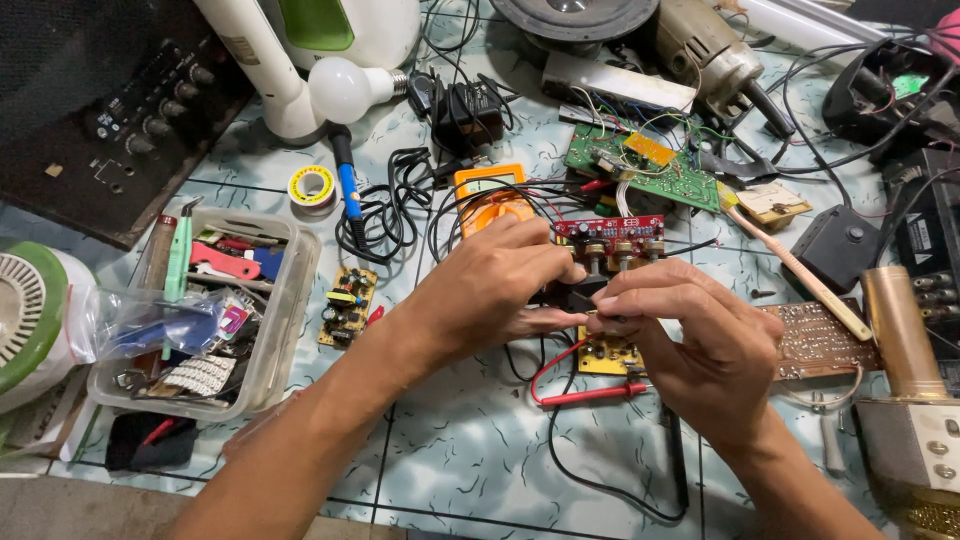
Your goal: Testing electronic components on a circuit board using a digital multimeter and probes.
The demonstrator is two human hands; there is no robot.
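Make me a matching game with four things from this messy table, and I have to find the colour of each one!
Things:
1. meter
2. big circuit board with many wires
3. small board under the right hand
4. board with knobs behind the left hand

Colours:
A. green
B. red
C. orange
D. yellow

Right pairs: 1-C, 2-A, 3-D, 4-B
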